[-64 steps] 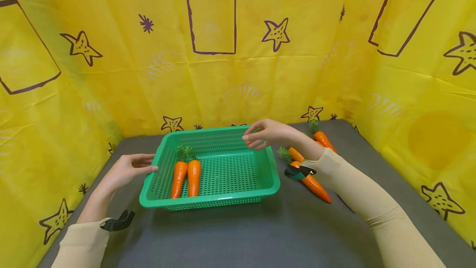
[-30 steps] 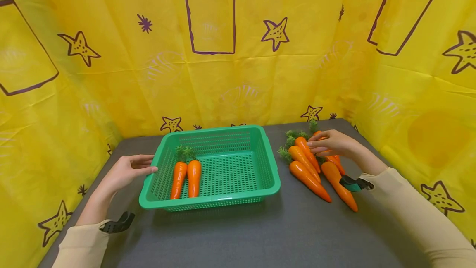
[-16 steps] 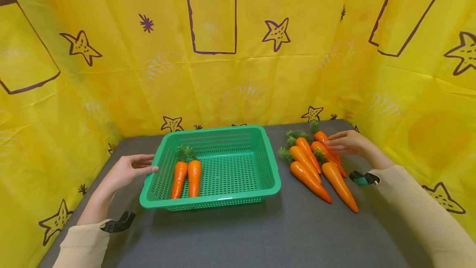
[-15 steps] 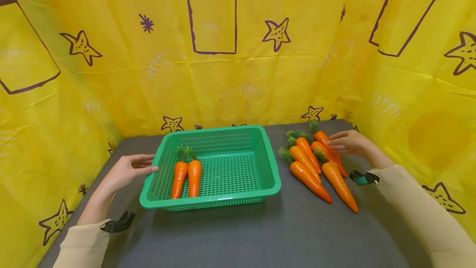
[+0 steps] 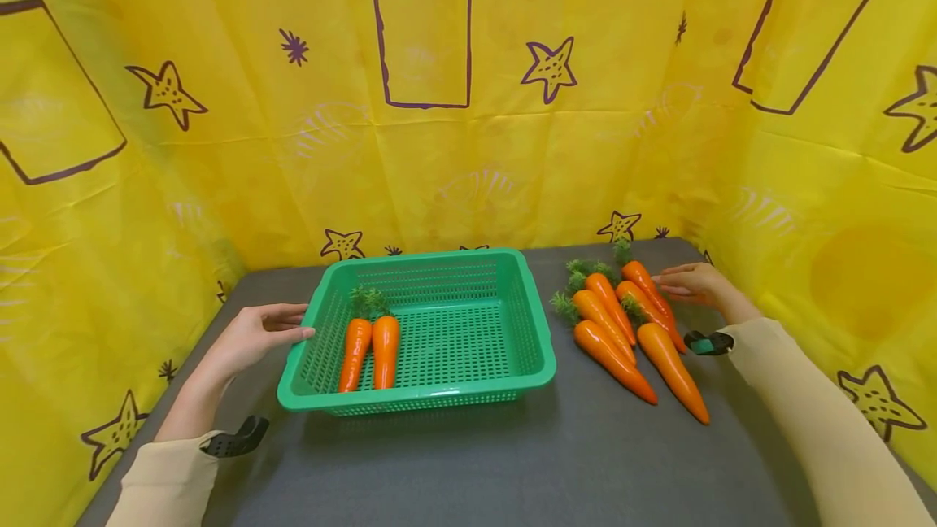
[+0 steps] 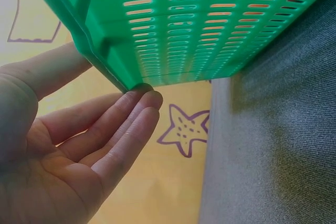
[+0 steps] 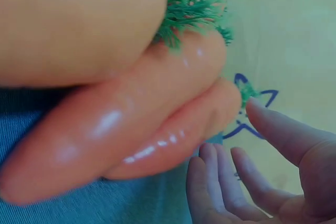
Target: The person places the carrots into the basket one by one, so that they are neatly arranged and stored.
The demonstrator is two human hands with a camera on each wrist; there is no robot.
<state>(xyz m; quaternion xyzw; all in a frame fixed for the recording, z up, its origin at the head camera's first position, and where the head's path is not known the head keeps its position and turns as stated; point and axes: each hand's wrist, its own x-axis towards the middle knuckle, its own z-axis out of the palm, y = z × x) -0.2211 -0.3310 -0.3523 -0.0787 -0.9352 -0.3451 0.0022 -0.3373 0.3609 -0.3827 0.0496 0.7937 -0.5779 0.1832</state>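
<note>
Nearest carrot (image 5: 647, 286) just beside right grip (image 5: 699, 283)

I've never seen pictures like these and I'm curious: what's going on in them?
There's no machine here, just a person working bare-handed. The picture showing both sleeves comes from a camera worn on the head. The two close-ups come from cameras worn on the wrists.

The left hand has its grip on the rim of a green basket. Inside lie two orange carrots with leafy tops. The right hand holds nothing; it is beside six more carrots on the grey table.
</note>
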